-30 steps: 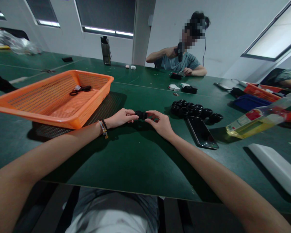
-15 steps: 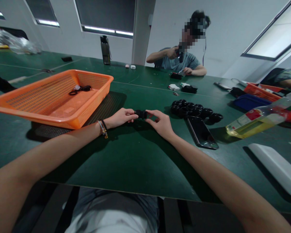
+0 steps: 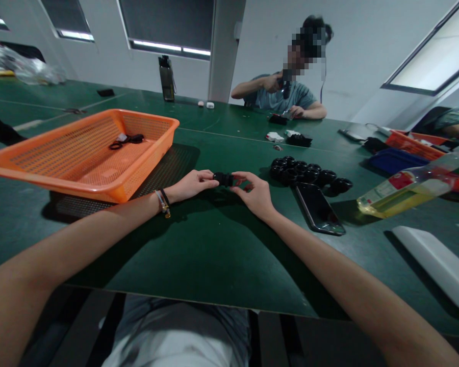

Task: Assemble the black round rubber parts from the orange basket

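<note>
Between my two hands is a small black ridged cylindrical part (image 3: 224, 179), lying sideways just above the table. My left hand (image 3: 195, 183) pinches its left end with thumb and fingertips. The thumb and fingers of my right hand (image 3: 254, 192) close on its right end. Its exact kind is too dark and small to make out. To the right of my right hand sits a cluster of several glossy black round parts (image 3: 308, 173). A dark phone (image 3: 320, 209) lies flat in front of that cluster.
An orange perforated basket (image 3: 149, 165) holding black cords (image 3: 127, 141) stands left. At right lie a tilted bottle of yellow liquid (image 3: 401, 188), a white slab-like object (image 3: 436, 265) and a blue tray (image 3: 393, 160). A dark bottle (image 3: 167, 79) and a seated person (image 3: 286, 94) are across the table.
The fingers of my left hand have shifted slightly on the black part, showing more of it. Both hands otherwise stay in nearly the same place.
</note>
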The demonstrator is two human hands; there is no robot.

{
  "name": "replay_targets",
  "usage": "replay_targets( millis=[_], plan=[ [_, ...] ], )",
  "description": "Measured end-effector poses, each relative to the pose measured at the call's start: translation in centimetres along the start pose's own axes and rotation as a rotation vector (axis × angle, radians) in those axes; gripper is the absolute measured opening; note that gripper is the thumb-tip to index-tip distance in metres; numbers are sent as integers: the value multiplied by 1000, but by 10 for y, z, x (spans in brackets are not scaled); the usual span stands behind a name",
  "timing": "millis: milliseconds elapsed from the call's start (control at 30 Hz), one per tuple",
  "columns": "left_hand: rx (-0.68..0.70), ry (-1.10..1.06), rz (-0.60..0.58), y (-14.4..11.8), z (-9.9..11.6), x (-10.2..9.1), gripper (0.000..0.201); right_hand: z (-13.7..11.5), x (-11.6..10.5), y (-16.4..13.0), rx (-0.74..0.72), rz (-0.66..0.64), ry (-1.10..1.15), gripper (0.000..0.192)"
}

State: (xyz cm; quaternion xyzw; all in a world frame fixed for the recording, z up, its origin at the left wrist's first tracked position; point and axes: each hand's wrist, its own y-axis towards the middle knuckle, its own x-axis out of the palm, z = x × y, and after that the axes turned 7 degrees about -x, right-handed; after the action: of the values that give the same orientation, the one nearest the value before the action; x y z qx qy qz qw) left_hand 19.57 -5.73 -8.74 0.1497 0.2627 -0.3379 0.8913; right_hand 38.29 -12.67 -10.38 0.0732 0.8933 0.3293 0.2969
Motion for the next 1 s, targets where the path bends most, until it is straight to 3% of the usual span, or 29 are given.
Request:
replay_targets(
  millis=[767, 1000],
  plan=[
    [-15, 15, 9, -1, 0, 0, 23, 6, 1, 1, 28, -34, 0, 25],
    [-152, -226, -59, 0, -2, 4, 14, 7, 1, 0, 2, -49, -9, 26]
  ],
)
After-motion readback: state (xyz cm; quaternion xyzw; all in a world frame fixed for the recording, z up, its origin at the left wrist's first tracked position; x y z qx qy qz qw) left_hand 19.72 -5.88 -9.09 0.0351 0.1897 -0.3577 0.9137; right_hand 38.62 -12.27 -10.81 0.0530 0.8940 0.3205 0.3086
